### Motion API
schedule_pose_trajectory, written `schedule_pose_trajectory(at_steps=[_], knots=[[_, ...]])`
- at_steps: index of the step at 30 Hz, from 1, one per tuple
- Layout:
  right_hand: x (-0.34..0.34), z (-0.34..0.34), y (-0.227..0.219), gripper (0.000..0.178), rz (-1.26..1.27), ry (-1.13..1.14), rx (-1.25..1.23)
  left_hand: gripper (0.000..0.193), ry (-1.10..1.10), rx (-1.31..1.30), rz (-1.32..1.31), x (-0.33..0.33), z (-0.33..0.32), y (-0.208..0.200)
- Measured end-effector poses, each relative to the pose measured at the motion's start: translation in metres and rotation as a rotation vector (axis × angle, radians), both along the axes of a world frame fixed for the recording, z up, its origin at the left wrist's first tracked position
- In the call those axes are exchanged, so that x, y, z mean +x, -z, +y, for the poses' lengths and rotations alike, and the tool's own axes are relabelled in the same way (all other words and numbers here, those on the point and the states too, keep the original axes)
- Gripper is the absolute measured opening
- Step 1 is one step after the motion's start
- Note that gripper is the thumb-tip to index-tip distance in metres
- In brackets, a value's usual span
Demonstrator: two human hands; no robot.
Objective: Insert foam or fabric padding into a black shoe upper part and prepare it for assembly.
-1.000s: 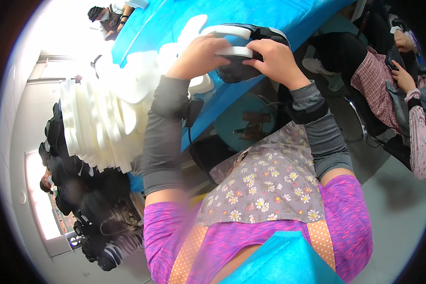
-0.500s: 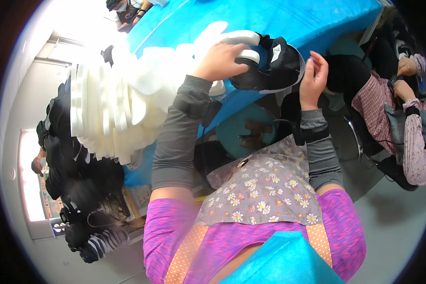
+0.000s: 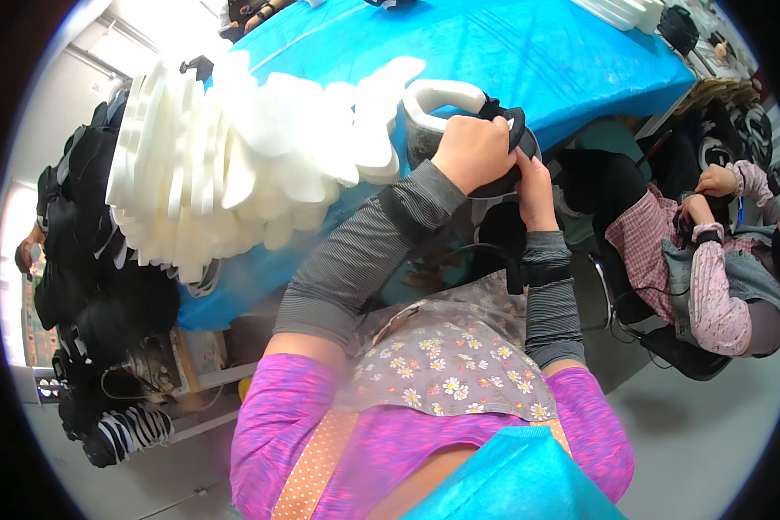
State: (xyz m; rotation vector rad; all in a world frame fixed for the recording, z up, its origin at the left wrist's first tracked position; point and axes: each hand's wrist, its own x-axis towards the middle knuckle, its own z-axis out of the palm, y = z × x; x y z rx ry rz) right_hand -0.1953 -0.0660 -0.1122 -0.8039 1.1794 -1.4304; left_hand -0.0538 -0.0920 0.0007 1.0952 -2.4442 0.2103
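Observation:
A black shoe with a thick white rim curving round its opening is at the near edge of the blue-covered table. My left hand is closed on its dark upper part, the fingers bunched at the front of the opening. From the right, my right hand pinches the same end, with thumb and fingertips close to the left hand. Much of the shoe is hidden behind both hands. Just left of it lie many white foam insoles, packed in upright rows and overlapping.
Black shoe uppers hang in a heap at the far left. On the right sits a co-worker in a pink sleeve, hands on something dark, beside a black chair. More white soles lie at the table's far right.
My left hand has moved right, from the white rim to the dark front. My right hand, open and apart before, has closed onto the shoe. The view has shifted a little.

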Motion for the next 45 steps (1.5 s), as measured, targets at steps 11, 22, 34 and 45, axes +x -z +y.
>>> schedule_pose_trajectory(at_steps=[11, 22, 34, 45], knots=[[0.007, 0.040, -0.072, 0.033, 0.287, 0.128, -0.400, 0.014, 0.169, -0.035, -0.046, 0.003, -0.008, 0.036], [0.023, 0.075, -0.097, 0.017, 0.671, -0.079, -0.893, 0.017, 0.218, 0.615, 0.521, 0.005, -0.015, 0.094], [-0.067, 0.044, -0.019, 0.060, -0.288, 0.015, -0.297, 0.042, 0.479, -0.196, 0.226, 0.039, 0.102, -0.031], [-0.112, 0.071, -0.042, 0.094, -0.443, 0.248, -0.391, 0.047, 0.177, 0.041, 0.610, 0.134, 0.091, 0.002]])
